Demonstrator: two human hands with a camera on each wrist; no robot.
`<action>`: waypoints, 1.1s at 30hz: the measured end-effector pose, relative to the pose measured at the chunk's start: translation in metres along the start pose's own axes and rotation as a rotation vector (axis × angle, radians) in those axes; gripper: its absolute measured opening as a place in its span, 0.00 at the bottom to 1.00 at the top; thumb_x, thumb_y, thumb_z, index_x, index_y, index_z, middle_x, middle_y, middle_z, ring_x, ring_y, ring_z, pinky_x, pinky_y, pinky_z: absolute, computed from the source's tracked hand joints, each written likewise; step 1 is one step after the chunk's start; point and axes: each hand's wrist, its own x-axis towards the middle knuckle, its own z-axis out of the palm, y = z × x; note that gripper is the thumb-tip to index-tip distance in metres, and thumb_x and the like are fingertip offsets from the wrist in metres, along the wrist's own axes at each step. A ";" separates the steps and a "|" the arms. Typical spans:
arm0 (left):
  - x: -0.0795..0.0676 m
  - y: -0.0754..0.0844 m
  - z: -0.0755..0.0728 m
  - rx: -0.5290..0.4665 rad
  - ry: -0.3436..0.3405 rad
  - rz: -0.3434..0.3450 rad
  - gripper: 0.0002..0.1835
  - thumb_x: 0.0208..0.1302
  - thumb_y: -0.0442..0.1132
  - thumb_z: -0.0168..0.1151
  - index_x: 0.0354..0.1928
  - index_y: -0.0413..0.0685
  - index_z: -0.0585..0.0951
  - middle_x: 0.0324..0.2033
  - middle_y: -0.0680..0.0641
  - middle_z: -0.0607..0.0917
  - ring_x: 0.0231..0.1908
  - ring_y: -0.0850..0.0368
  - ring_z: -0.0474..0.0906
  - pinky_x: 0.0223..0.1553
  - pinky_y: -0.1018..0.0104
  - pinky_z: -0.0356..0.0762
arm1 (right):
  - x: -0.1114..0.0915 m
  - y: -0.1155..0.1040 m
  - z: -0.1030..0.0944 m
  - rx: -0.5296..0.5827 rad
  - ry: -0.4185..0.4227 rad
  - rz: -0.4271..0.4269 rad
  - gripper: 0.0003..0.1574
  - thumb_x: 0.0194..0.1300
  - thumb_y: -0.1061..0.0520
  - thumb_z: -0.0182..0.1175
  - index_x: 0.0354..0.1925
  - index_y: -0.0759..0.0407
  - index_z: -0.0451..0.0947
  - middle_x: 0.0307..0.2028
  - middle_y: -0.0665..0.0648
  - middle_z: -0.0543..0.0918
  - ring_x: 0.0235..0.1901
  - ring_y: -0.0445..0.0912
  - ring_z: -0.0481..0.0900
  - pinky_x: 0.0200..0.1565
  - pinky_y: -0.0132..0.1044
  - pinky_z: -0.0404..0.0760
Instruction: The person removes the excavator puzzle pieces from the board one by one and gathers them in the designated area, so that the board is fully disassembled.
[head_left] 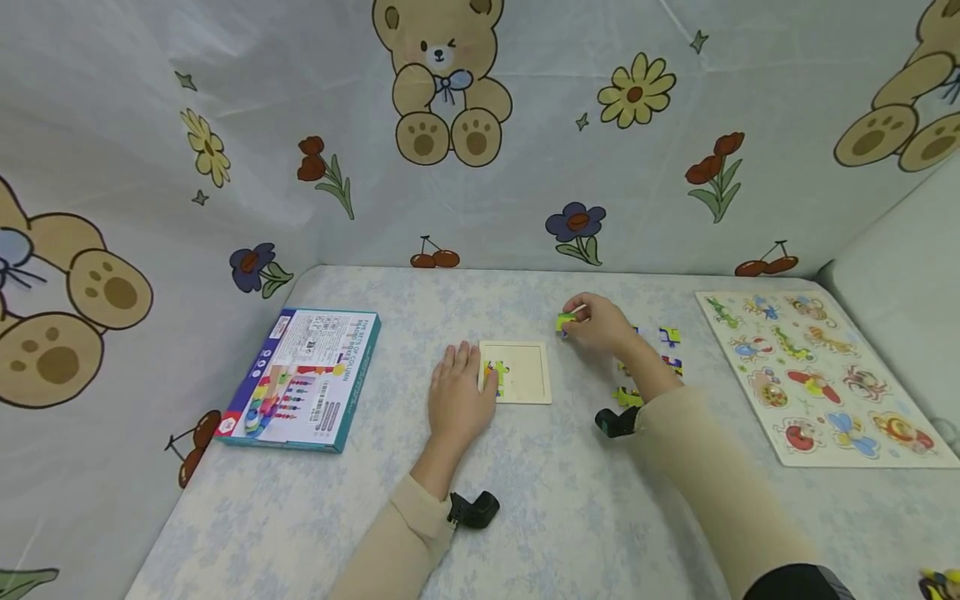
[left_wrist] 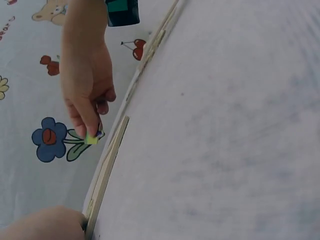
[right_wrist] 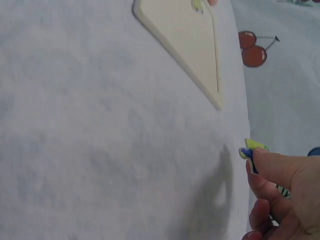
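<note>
My right hand point(head_left: 600, 325) pinches a small yellow-green and blue jigsaw piece point(right_wrist: 256, 145) between thumb and fingers, to the right of a pale wooden puzzle tray point(head_left: 531, 375). In the right wrist view the piece is held above the table. My left hand point(head_left: 462, 400) lies with straight fingers along the tray's left edge, its thumb over the rim. Beside that thumb, green-yellow pieces point(head_left: 502, 380) sit in the tray's left part. Several loose jigsaw pieces point(head_left: 670, 336) lie right of the tray, partly hidden by my right hand and forearm.
A flat printed box point(head_left: 311, 379) lies at the left of the table. On the right is a large board with insect pictures point(head_left: 825, 375). A yellow and black object point(head_left: 937, 585) is cut off at the lower right corner. A printed cloth point(head_left: 525, 183) hangs behind the table.
</note>
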 end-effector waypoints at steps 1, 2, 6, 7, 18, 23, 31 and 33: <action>0.000 0.000 -0.001 0.002 -0.005 0.001 0.34 0.74 0.59 0.44 0.75 0.49 0.64 0.76 0.47 0.60 0.78 0.49 0.48 0.78 0.50 0.47 | 0.000 0.005 -0.005 -0.008 0.008 0.017 0.18 0.69 0.54 0.62 0.55 0.56 0.74 0.45 0.59 0.77 0.40 0.50 0.73 0.35 0.37 0.74; 0.000 0.000 -0.001 0.000 -0.008 0.003 0.34 0.74 0.59 0.44 0.75 0.49 0.64 0.76 0.47 0.59 0.78 0.48 0.48 0.78 0.50 0.46 | 0.001 0.010 -0.009 -0.012 0.012 0.035 0.19 0.70 0.53 0.61 0.56 0.56 0.73 0.45 0.59 0.76 0.39 0.51 0.72 0.35 0.37 0.74; -0.001 0.000 -0.002 -0.021 -0.015 0.012 0.34 0.74 0.58 0.43 0.75 0.48 0.63 0.76 0.47 0.59 0.78 0.48 0.47 0.78 0.49 0.45 | 0.001 0.023 -0.021 -0.029 0.006 0.083 0.19 0.71 0.52 0.60 0.56 0.56 0.72 0.47 0.59 0.74 0.42 0.52 0.71 0.35 0.38 0.74; -0.001 0.000 -0.002 -0.034 -0.017 0.013 0.34 0.73 0.58 0.43 0.75 0.48 0.63 0.76 0.46 0.59 0.78 0.48 0.46 0.78 0.49 0.45 | 0.000 0.024 -0.022 -0.033 0.002 0.087 0.19 0.71 0.53 0.60 0.57 0.56 0.72 0.48 0.60 0.74 0.43 0.52 0.71 0.36 0.39 0.74; -0.002 -0.006 -0.006 -0.095 -0.091 0.049 0.39 0.68 0.57 0.50 0.77 0.49 0.58 0.78 0.47 0.55 0.79 0.48 0.41 0.78 0.48 0.41 | -0.002 0.025 -0.022 -0.210 0.055 0.037 0.19 0.70 0.54 0.60 0.56 0.59 0.73 0.49 0.63 0.77 0.45 0.56 0.74 0.43 0.47 0.76; -0.003 -0.007 -0.008 -0.107 -0.102 0.068 0.39 0.67 0.55 0.51 0.77 0.49 0.58 0.78 0.48 0.55 0.79 0.48 0.41 0.78 0.48 0.41 | -0.001 0.024 -0.021 -0.348 0.095 0.044 0.18 0.70 0.52 0.61 0.54 0.58 0.75 0.47 0.63 0.80 0.47 0.58 0.75 0.45 0.52 0.76; -0.004 -0.008 -0.008 -0.103 -0.098 0.074 0.38 0.67 0.54 0.51 0.77 0.49 0.59 0.77 0.49 0.56 0.79 0.48 0.41 0.78 0.47 0.42 | -0.005 0.022 -0.020 -0.352 0.080 0.030 0.17 0.72 0.52 0.58 0.55 0.58 0.76 0.47 0.62 0.79 0.43 0.56 0.77 0.41 0.48 0.77; -0.003 -0.009 -0.007 -0.097 -0.102 0.072 0.38 0.68 0.55 0.50 0.77 0.50 0.59 0.78 0.50 0.56 0.79 0.49 0.41 0.78 0.48 0.42 | -0.007 0.018 -0.019 -0.316 0.059 0.020 0.19 0.73 0.52 0.56 0.57 0.58 0.75 0.49 0.63 0.79 0.44 0.56 0.77 0.42 0.48 0.78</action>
